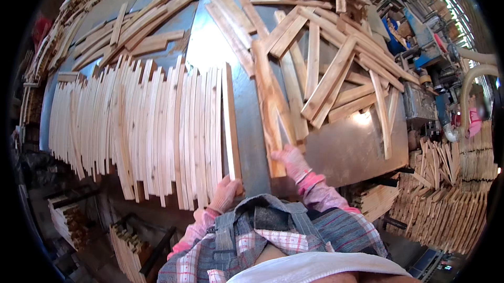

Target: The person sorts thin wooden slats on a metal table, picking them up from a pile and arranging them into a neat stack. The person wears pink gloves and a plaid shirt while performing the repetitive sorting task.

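Note:
My left hand (pixel 224 192) is closed on the near end of a narrow wooden strip (pixel 230 125), at the right end of a row of pale strips (pixel 152 130). The strip leans slightly apart from its neighbours. A little to the right, my right hand (pixel 292 163) grips the near end of a wooden board (pixel 269 109) with darker brown grain, its thumb on the top face. The board lies lengthwise away from me, and its far end reaches the loose pile.
A loose heap of boards (pixel 331 86) covers the right and far parts of the metal table (pixel 362 146). More strips (pixel 157 18) lie at the far left. Machinery with hoses (pixel 430 67) and stacked wood (pixel 446 217) stand on the right.

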Available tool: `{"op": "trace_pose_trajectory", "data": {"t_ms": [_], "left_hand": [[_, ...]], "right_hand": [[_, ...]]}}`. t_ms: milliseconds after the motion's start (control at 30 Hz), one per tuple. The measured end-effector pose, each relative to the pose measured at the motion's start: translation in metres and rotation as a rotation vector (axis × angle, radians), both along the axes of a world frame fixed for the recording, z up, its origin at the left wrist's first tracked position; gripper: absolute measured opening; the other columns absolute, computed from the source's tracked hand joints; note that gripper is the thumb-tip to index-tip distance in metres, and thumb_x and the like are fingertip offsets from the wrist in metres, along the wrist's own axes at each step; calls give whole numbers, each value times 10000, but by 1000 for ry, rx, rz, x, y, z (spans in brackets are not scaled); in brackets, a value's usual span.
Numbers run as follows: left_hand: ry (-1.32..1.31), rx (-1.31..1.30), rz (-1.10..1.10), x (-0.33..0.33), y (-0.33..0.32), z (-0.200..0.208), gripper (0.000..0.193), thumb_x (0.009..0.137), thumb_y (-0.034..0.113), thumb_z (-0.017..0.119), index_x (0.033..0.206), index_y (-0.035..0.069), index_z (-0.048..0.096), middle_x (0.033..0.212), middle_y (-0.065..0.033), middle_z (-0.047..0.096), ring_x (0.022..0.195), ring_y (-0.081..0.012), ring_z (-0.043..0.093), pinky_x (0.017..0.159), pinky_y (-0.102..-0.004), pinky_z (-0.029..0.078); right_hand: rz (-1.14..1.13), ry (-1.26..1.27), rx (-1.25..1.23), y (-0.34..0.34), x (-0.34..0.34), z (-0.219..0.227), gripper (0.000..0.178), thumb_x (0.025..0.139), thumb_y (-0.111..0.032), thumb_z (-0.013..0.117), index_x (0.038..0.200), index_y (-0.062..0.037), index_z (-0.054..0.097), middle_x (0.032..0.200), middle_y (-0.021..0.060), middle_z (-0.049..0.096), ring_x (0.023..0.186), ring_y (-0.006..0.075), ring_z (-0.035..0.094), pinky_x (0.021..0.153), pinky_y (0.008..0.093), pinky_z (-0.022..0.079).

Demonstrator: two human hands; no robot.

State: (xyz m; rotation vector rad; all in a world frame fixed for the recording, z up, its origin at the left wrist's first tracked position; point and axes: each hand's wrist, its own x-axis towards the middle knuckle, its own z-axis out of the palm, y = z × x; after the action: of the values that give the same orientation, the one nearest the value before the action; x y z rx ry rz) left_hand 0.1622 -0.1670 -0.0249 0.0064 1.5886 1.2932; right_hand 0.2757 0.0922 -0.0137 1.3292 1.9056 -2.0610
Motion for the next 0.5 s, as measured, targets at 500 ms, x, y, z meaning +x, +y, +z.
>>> {"op": "trace_pose_trajectory", "data": {"t_ms": [500], "left_hand": [[465, -336, -265, 20, 5, -19, 364, 941, 353, 642, 1099, 28, 683, 930, -214, 713, 923, -383, 695, 813, -461, 538]], "right_hand": [[873, -185, 793, 113, -197, 51, 779, 912, -562, 631, 1356, 71, 543, 1362, 291, 587, 1274, 388, 579, 1073, 443, 458]]}}
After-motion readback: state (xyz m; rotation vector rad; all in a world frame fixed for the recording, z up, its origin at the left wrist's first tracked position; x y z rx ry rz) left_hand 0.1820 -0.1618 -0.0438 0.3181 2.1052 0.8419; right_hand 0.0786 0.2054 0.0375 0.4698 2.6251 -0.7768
